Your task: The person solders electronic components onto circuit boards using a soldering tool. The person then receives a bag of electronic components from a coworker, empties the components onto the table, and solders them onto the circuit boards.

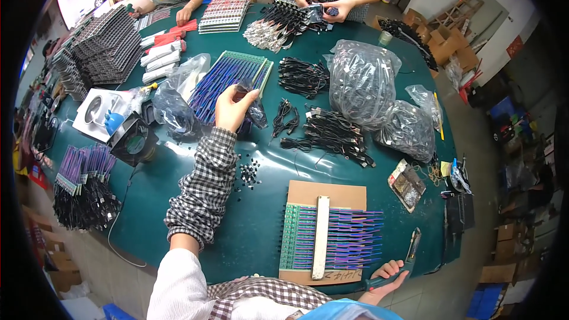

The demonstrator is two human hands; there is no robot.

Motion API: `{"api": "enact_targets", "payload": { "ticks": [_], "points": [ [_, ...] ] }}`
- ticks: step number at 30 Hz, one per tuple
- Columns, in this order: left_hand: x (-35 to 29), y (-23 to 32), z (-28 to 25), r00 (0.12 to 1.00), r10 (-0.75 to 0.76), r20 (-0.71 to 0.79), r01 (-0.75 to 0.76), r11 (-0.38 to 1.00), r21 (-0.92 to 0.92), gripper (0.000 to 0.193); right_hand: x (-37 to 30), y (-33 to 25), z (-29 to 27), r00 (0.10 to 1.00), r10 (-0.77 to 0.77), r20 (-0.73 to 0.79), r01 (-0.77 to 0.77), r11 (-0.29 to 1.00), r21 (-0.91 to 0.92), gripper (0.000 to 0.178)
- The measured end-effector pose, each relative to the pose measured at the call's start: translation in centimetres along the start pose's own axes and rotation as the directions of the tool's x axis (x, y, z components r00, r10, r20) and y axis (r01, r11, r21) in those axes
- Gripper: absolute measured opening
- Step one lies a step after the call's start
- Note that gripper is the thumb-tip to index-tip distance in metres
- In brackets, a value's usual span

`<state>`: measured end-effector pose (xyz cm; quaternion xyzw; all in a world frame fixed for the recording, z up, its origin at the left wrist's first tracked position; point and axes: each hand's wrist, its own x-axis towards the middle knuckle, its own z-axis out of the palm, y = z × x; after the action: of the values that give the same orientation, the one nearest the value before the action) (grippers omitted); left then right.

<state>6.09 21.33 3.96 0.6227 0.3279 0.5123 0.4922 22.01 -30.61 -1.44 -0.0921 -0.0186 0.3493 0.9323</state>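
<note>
My left arm, in a black-and-white checked sleeve, reaches across the table, and my left hand is closed on a clear plastic bag with something dark inside. Low on the right, my right hand grips a soldering iron by its teal handle, metal end pointing up. In front of me a cardboard sheet carries a green circuit board strip with rows of blue-purple wires. A pale bar lies across those wires. Small black pieces are scattered beside my left sleeve.
Beyond my left hand lies a board panel with blue wires. Black cable bundles and stuffed clear bags fill the right. A small fan stands left, near wired boards. Two people work across the green table.
</note>
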Motion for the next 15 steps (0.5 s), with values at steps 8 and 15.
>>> {"api": "enact_targets", "payload": {
  "ticks": [8, 15],
  "points": [
    [-1.0, 0.7, -0.4, 1.000, -0.021, 0.016, 0.019, 0.996, 0.084, 0.021, 0.0, -0.2, -0.2, 1.000, 0.000, 0.010, 0.000, 1.000, -0.009, 0.027],
    [-4.3, 2.8, -1.4, 0.995, -0.096, 0.040, 0.083, 0.964, 0.252, 0.025, 0.0, -0.5, -0.2, 1.000, 0.005, 0.011, -0.005, 1.000, 0.004, 0.026]
  ]
}}
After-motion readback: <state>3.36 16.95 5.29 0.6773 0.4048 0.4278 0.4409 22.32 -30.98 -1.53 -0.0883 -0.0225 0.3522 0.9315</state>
